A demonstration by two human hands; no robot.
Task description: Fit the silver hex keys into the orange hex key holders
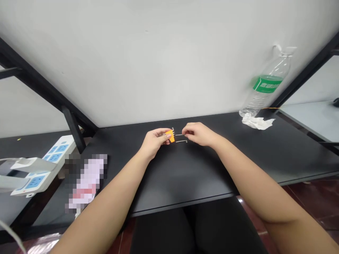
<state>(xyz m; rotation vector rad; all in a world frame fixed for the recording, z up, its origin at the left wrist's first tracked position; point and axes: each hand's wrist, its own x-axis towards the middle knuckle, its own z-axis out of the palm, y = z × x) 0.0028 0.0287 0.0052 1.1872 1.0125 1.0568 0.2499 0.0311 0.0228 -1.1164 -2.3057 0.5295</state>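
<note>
Over the middle of the black table (pixel 169 180), my left hand (pixel 155 140) grips an orange hex key holder (pixel 172 137) between thumb and fingers. Short metal key ends stick out of the holder's right side and top. My right hand (pixel 194 133) pinches a thin metal hex key (pixel 179 134), whose other end points at the holder; whether it sits inside a slot I cannot tell. On the tabletop just below and between the hands lies an L-shaped hex key (pixel 182 141), its bent end toward the right.
A clear plastic bottle with a green label (pixel 268 84) stands by the wall at the back right, with crumpled tissue (pixel 257 122) before it. At left are a white power strip (pixel 54 155) with plugs and a blurred pinkish item (pixel 90 178). Black frame bars rise on both sides.
</note>
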